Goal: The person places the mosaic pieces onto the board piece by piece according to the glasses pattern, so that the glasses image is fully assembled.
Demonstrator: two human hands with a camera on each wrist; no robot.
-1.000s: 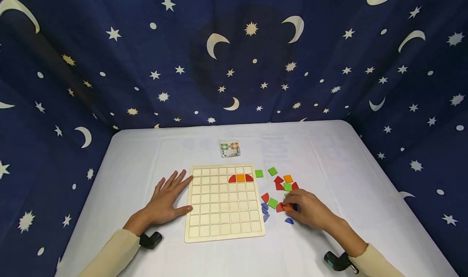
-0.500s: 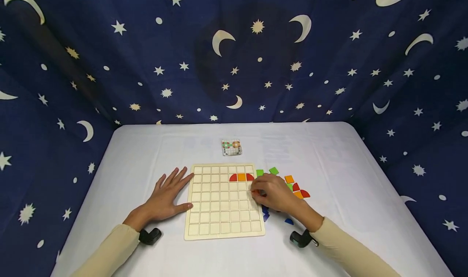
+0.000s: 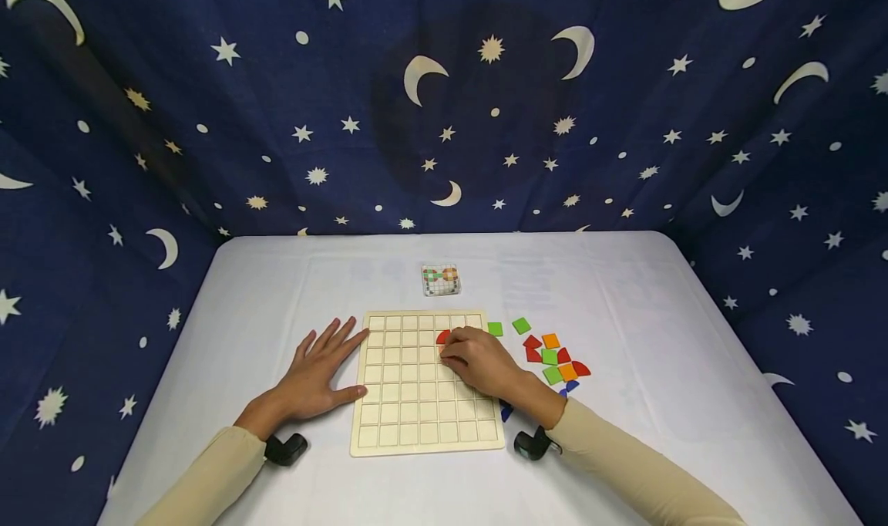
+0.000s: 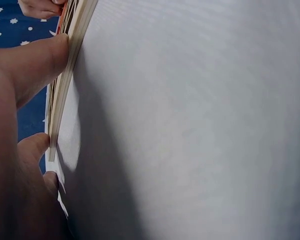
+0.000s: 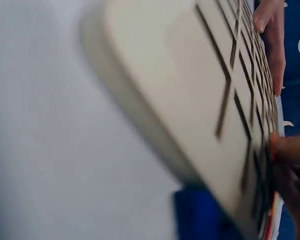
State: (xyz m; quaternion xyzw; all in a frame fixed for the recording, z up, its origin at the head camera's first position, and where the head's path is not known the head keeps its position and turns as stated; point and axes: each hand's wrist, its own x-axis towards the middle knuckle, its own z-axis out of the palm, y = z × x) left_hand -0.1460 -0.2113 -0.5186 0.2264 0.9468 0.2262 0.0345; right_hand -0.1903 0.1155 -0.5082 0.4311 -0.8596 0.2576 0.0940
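Note:
A pale wooden grid board (image 3: pixel 398 416) lies on the table. My left hand (image 3: pixel 311 378) rests beside it, fingers spread and straight, with thumb and index fingertip touching the board's left edge. Over the upper right squares of the board, my right hand (image 3: pixel 480 360) pinches a small orange piece (image 5: pixel 274 146), mostly hidden by the fingers. Just beyond those fingertips a red quarter-round piece (image 3: pixel 443 337) sits in the board; the other pieces of that row are covered by the hand. In the left wrist view, the thumb (image 4: pixel 40 60) presses against the board's side.
Loose green, red and orange pieces (image 3: pixel 549 356) lie right of the board. Blue pieces (image 3: pixel 506 410) lie by its right edge, partly behind the right wrist. A small patterned card (image 3: pixel 441 280) lies beyond the board. A starry dark blue curtain (image 3: pixel 277 86) surrounds the table.
My right hand has gone from the loose pieces leftward onto the board, carrying the orange piece. Some loose pieces at the right have shifted. My left hand keeps its place.

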